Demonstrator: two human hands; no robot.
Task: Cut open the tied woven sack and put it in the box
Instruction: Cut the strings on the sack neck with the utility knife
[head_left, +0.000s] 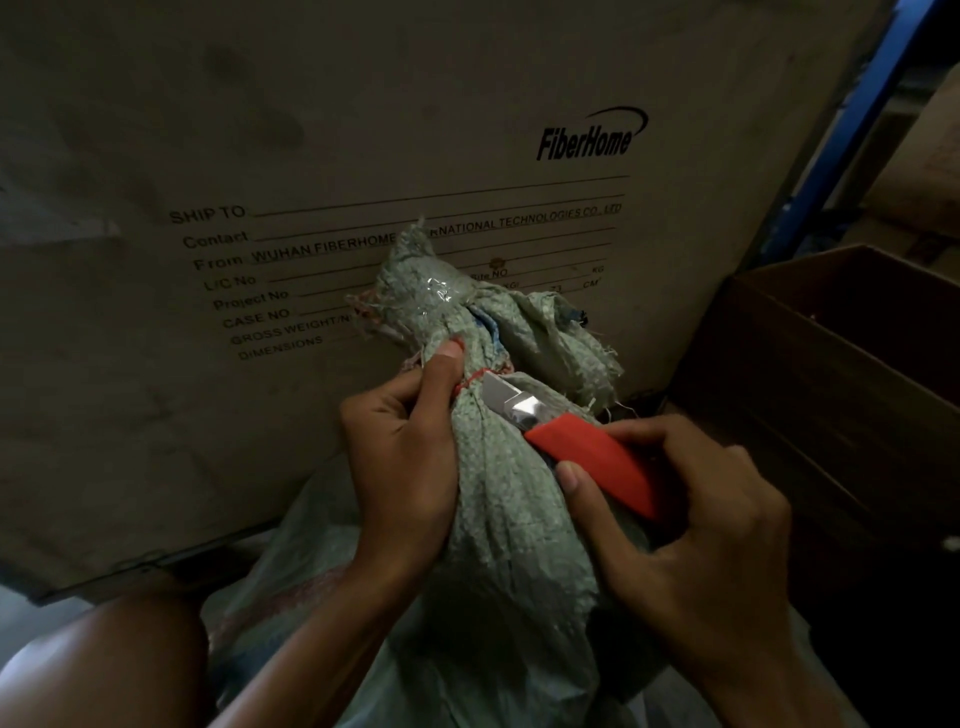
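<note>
A pale green woven sack (519, 519) stands in the middle, its neck bunched and bound by a red string (470, 382); clear tape wraps the frayed top. My left hand (405, 447) grips the neck just below the tie, thumb pressed beside the string. My right hand (691, 519) holds a red utility knife (587, 457), and its metal blade tip rests against the sack at the red string. An open brown cardboard box (831, 364) sits to the right, its inside dark.
A large cardboard carton (311, 156) printed "FiberHome" fills the background behind the sack. A blue metal post (852, 119) rises at the upper right. My knee (104, 665) shows at the bottom left.
</note>
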